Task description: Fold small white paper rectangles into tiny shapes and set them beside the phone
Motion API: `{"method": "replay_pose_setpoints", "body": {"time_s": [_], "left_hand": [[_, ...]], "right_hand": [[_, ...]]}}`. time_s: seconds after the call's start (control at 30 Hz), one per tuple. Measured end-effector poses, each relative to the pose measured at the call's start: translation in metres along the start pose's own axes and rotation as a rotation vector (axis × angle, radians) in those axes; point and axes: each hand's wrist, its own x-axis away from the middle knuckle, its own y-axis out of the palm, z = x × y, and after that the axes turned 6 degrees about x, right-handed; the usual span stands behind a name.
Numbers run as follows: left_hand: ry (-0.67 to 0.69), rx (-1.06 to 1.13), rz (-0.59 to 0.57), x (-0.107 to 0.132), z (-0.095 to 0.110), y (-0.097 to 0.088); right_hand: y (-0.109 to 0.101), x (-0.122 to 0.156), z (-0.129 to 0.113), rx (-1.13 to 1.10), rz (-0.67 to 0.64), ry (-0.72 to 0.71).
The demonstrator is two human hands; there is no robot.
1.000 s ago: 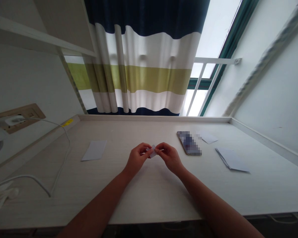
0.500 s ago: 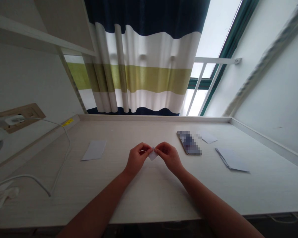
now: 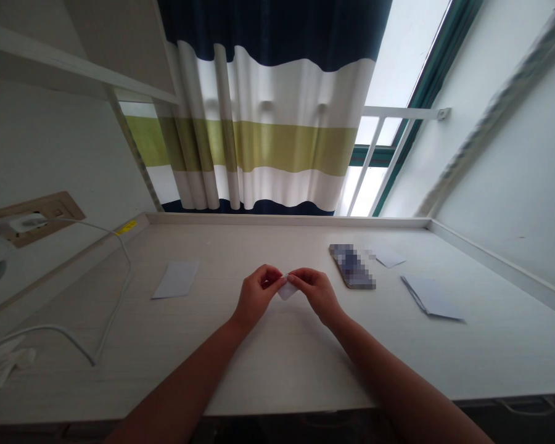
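Between my hands is a small piece of white paper (image 3: 287,291), its lower corner pointing toward me. My left hand (image 3: 258,296) pinches its upper left part between thumb and fingers. From the other side my right hand (image 3: 318,294) grips the upper right part, its thumb close to the left thumb. Both hands hover low over the pale desk (image 3: 263,370). The fingers cover the paper's top, so its folds cannot be made out.
A white sheet (image 3: 176,280) lies to the left. On the right are a phone (image 3: 351,266), a paper piece (image 3: 388,256) and a stack of paper (image 3: 435,298). A white cable (image 3: 120,296) crosses the left side near a crumpled tissue (image 3: 7,367).
The right hand's fingers have flattened and shifted slightly over the paper's top. A little more of the paper's lower part shows. The left hand has hardly moved.
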Motion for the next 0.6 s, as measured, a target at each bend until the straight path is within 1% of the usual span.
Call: {"method": "replay_pose_setpoints", "body": {"time_s": [0.07, 0.17, 0.23, 0.33, 0.43, 0.6], "left_hand": [[-0.015, -0.004, -0.012, 0.0001, -0.0009, -0.0016], [-0.055, -0.049, -0.06, -0.0005, -0.0013, -0.0041], [-0.063, -0.082, -0.081, -0.0013, -0.0011, -0.0047], [-0.068, -0.056, -0.082, -0.0026, -0.0011, -0.004], [-0.101, -0.012, -0.091, -0.0034, -0.0015, -0.0036], [-0.116, -0.049, -0.08, -0.0025, 0.0007, -0.005]], "right_hand": [[-0.0008, -0.0002, -0.0009, -0.007, 0.026, -0.001], [-0.0023, -0.0008, -0.0016, -0.044, 0.074, -0.012], [-0.003, -0.0011, -0.0017, -0.06, 0.084, -0.012], [-0.0031, -0.0014, -0.0015, -0.066, 0.078, -0.011], [-0.0027, -0.0015, -0.0017, -0.065, 0.066, -0.009], [-0.0027, -0.0015, -0.0024, -0.05, 0.055, -0.001]]}}
